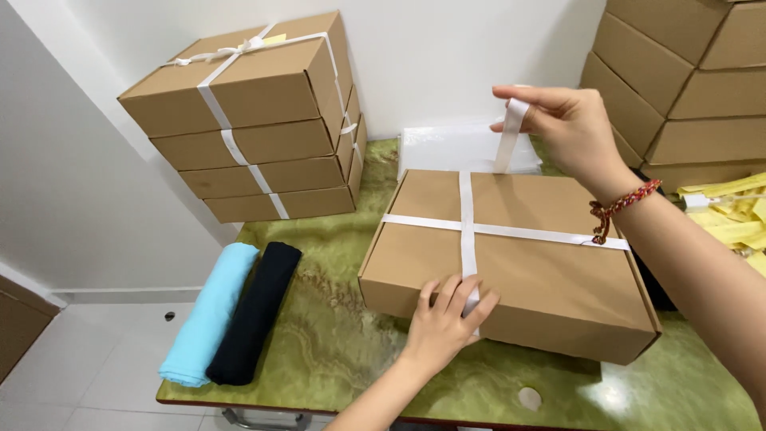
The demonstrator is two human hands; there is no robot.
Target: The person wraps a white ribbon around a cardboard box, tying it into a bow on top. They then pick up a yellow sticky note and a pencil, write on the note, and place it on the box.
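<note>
Left hand (447, 315) pressing white ribbon (467, 231) flat on the near edge of a brown cardboard box (550, 279) mid-table (335, 335), right hand (570, 128) pinching the ribbon's loose end above the box's far edge, rolled blue cloth (209, 315) and black cloth (255, 313) along the left edge.

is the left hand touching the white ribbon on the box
Touching: the head view shows the left hand pressing its fingers flat on the white ribbon at the front edge of the cardboard box.
</note>
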